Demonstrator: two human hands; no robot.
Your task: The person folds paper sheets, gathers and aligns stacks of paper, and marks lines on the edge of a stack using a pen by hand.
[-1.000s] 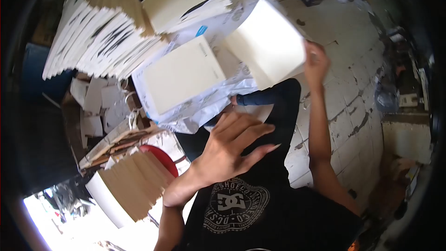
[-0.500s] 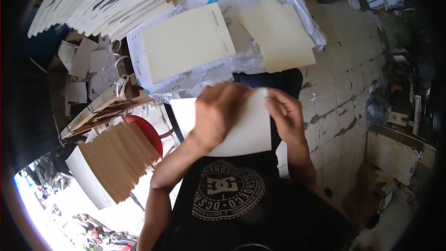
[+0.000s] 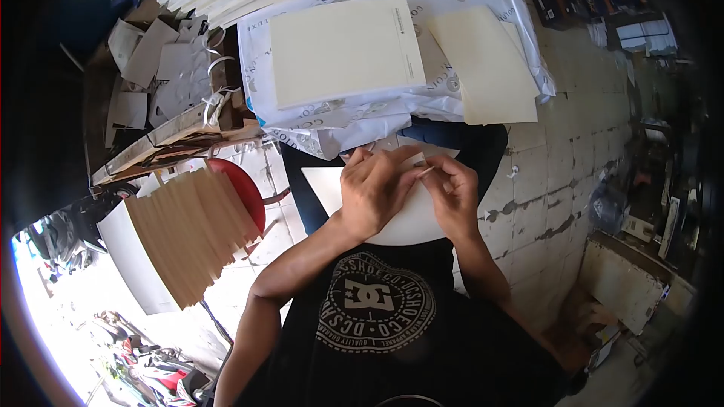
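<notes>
Left fingers (image 3: 372,165), right fingers (image 3: 455,172): pinching white sheet (image 3: 412,221) | cream sheets (image 3: 486,68) on wrapper (image 3: 257,45) beyond

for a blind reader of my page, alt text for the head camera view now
Two bare hands, left and right, pinch a white paper sheet over the lap. Beyond, cream sheets lie on a table wrapped in printed GOLDEN COIN paper.
</notes>
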